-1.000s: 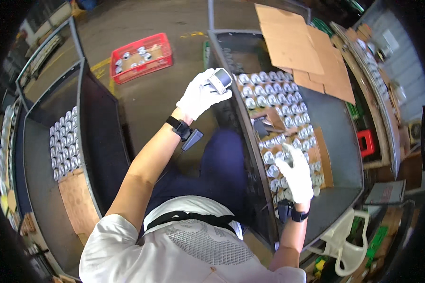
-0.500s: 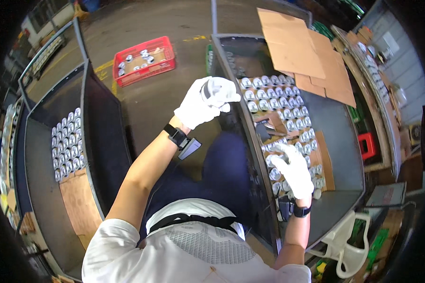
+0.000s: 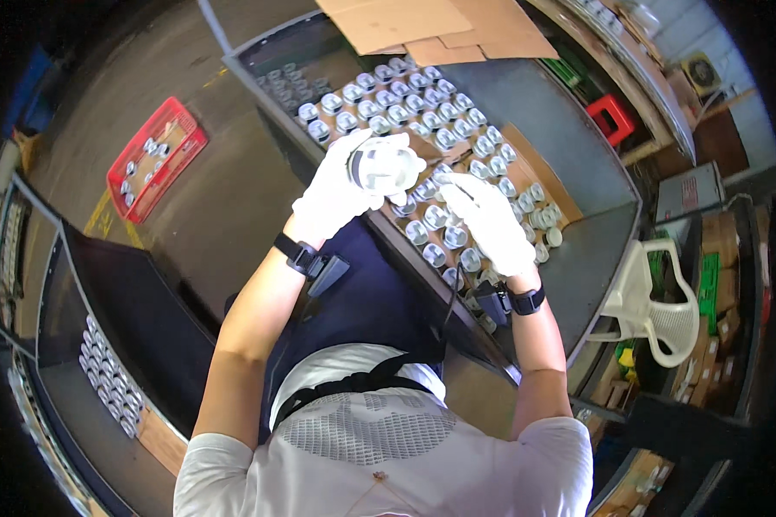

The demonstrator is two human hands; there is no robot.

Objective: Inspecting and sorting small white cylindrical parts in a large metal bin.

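Observation:
My left hand point(image 3: 329, 194), in a white glove, is closed around a silver metal piston point(image 3: 383, 171) with a dark band on its side. It holds the piston above the near side of a dark metal cart point(image 3: 578, 297). My right hand point(image 3: 489, 222), also gloved in white, reaches over the same cart with its fingers stretched out. Its fingertips are close to several pistons standing in rows; one nearby piston point(image 3: 434, 216) stands just below them. Glare on the right glove blurs the finger outlines. No piston shows clearly in that hand.
Flat cardboard sheets point(image 3: 405, 21) lie across the cart's far end. A red crate point(image 3: 197, 142) with several pistons sits on the floor at left. Another cart point(image 3: 134, 258) with pistons stands at lower left. A white plastic chair point(image 3: 634, 297) is at right.
My view and body have turned right, so the right-hand cart sits more central. My left hand, still holding the piston, is now over that cart's edge, closer to my right hand.

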